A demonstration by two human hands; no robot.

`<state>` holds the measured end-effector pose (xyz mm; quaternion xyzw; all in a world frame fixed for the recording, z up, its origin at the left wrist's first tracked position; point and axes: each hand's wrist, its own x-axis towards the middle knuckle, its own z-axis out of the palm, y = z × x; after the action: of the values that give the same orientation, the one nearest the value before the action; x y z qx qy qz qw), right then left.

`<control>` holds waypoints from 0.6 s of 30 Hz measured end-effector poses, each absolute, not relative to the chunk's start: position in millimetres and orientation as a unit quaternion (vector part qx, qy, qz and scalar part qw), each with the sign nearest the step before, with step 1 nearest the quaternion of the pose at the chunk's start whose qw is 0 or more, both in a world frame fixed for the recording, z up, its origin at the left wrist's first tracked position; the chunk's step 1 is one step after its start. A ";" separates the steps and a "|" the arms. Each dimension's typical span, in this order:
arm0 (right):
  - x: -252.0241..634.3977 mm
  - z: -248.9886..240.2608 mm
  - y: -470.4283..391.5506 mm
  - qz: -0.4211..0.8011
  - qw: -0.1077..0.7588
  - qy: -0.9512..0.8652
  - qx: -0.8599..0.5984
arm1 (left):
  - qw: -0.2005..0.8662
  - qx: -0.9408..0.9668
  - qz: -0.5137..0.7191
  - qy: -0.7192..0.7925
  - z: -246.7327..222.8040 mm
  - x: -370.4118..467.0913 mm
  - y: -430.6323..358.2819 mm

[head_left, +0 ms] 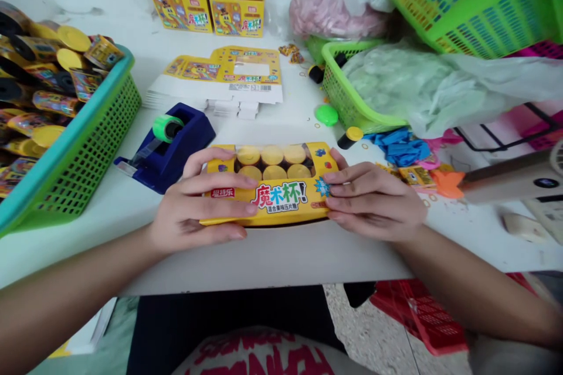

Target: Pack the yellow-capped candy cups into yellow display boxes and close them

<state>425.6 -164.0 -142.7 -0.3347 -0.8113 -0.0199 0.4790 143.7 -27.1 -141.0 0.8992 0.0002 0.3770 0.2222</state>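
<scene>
A yellow candy box with coloured lettering is held between my two hands just over the front of the white table. Through its clear window several yellow-capped cups show in two rows. My left hand grips the box's left end, its fingers lying across the front panel. At the right end my right hand pinches the box, fingertips on the front panel. Left of the box, close to my left hand, stands a blue tape dispenser with a green roll of tape.
A green basket of candy cups stands at left. Flat yellow carton blanks lie stacked behind the dispenser, and finished boxes stand at the back. At right are a green basket with a plastic bag, a loose cup and a grey machine.
</scene>
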 end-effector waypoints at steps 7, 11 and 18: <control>427.2 -146.3 -156.2 -0.073 0.453 -0.821 -0.340 | 0.236 0.912 0.333 0.036 -129.9 145.0 -37.5; 421.6 -147.8 -156.1 -0.098 0.452 -0.818 -0.343 | 0.228 0.924 0.307 0.002 -132.8 140.3 -31.1; 416.5 -152.1 -155.7 -0.116 0.434 -0.826 -0.341 | 0.094 0.932 0.350 0.005 -142.7 144.8 -32.5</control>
<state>416.5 -155.7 -152.1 -0.3407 -0.8258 -0.1159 0.4342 144.8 -32.5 -142.7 0.9320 0.0051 0.3500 0.0944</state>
